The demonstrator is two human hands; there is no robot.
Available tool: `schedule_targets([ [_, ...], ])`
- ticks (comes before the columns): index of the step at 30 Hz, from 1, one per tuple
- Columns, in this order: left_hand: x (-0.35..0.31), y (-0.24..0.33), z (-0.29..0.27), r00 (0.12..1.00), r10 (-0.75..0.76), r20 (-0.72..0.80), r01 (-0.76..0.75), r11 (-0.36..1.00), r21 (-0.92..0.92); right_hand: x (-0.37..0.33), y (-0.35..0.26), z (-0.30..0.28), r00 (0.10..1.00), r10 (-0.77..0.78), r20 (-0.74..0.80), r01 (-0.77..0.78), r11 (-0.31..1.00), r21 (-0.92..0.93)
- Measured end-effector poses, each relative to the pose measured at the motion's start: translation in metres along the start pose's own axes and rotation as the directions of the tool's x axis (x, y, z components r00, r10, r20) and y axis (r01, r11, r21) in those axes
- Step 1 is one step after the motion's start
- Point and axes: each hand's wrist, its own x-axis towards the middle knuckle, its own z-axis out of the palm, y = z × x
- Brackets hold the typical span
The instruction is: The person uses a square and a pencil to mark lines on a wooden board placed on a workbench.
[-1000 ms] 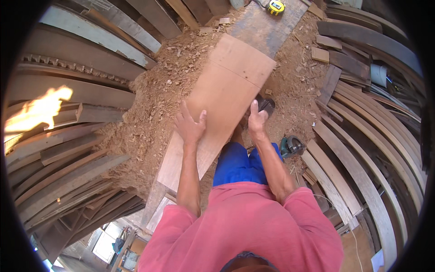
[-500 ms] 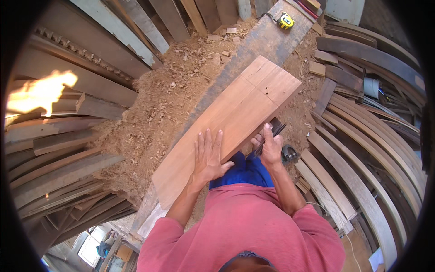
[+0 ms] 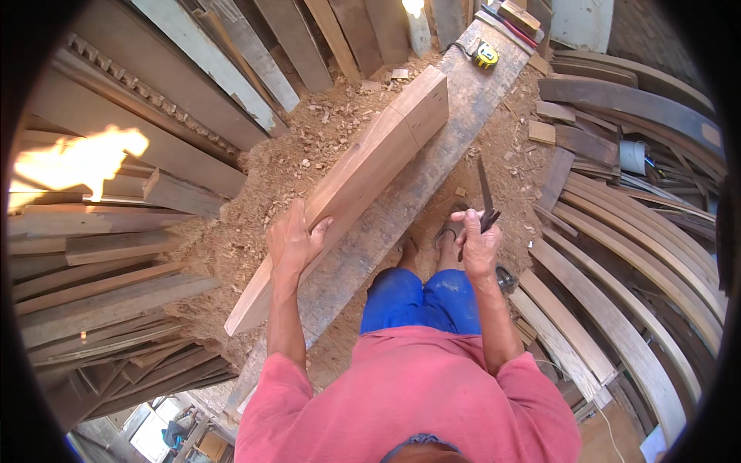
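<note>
A long reddish wooden plank [image 3: 359, 166] stands tilted up on its narrow side along the bench [image 3: 386, 224]. Pencil lines cross it near the far end. My left hand [image 3: 292, 241] grips its upper edge towards the near end, with the thumb on the side facing me and the fingers partly hidden. In my right hand [image 3: 480, 243] is a handsaw [image 3: 485, 189], its dark, narrow blade pointing up and away, apart from the plank. My right fingers are closed round its dark handle.
A yellow tape measure [image 3: 485, 55] lies at the bench's far end, near a red-edged tool [image 3: 511, 25]. Wood shavings [image 3: 231, 255] cover the ground on the left. Boards lean at left, and stacked planks [image 3: 610, 270] lie at right. My feet [image 3: 455, 224] are beside the bench.
The plank has gone from lying flat to tilted on its side, shifted left. My left hand has moved from its flat face to its edge. My right hand has swung the handsaw away from it.
</note>
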Motion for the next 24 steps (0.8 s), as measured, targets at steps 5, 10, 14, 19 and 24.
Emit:
schedule_targets([
  [5,0.003,0.005,-0.002,1.0,-0.006,0.01,0.005,0.999,0.043,0.008,0.004,-0.015,0.998,-0.028,-0.054,0.025,0.998,-0.053],
  [10,0.001,0.011,-0.003,0.995,-0.073,0.062,0.069,0.996,0.064,0.025,-0.006,-0.015,0.991,-0.094,-0.094,0.089,0.994,-0.059],
  [14,-0.011,0.012,-0.015,0.951,0.018,0.308,0.006,0.997,-0.078,0.052,-0.018,-0.026,0.986,-0.096,-0.137,0.091,0.995,-0.048],
  [19,-0.058,0.037,0.015,0.899,0.215,0.382,-0.089,0.943,-0.321,0.109,-0.035,-0.057,0.986,0.005,-0.167,0.017,0.992,0.128],
  [24,-0.116,0.088,0.082,0.937,0.187,0.296,-0.136,0.973,-0.187,0.188,-0.02,-0.107,0.997,0.076,-0.013,-0.077,0.995,-0.058],
])
